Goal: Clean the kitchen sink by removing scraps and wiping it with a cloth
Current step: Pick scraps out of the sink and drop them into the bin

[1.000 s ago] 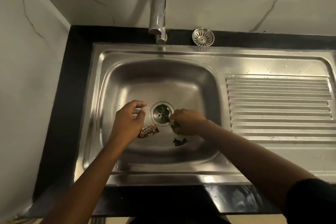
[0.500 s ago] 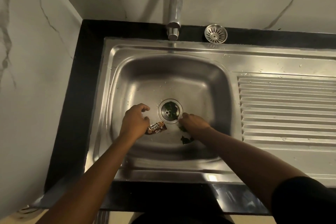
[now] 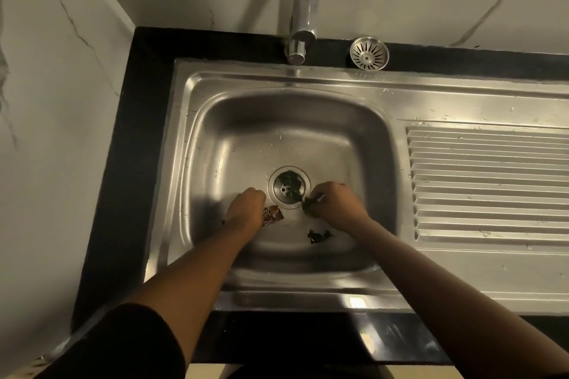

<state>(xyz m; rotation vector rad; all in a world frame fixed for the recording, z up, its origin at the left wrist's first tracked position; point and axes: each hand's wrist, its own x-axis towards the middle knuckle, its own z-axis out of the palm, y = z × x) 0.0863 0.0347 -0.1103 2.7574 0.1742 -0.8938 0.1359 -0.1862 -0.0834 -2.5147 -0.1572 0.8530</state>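
Both my hands are down in the steel sink [image 3: 215,144], either side of the drain [image 3: 288,187]. My left hand [image 3: 246,209] is curled, its fingers over a small brown wrapper [image 3: 272,215] on the basin floor; whether it holds the wrapper is unclear. My right hand [image 3: 337,201] pinches a dark green leaf scrap [image 3: 308,202] at the drain's right edge. More dark leaf bits [image 3: 291,181] lie in the drain, and another dark scrap [image 3: 318,235] lies on the basin floor below my right hand.
A chrome tap [image 3: 303,3] stands behind the basin. The loose round strainer [image 3: 369,54] rests on the black counter [image 3: 147,132] beside it. A ribbed draining board [image 3: 489,181] fills the right side. Marble walls close in the left and back.
My left hand has curled and come down over the wrapper. My right hand stays at the drain's right edge with the leaf scrap. The camera has shifted left and nearer.
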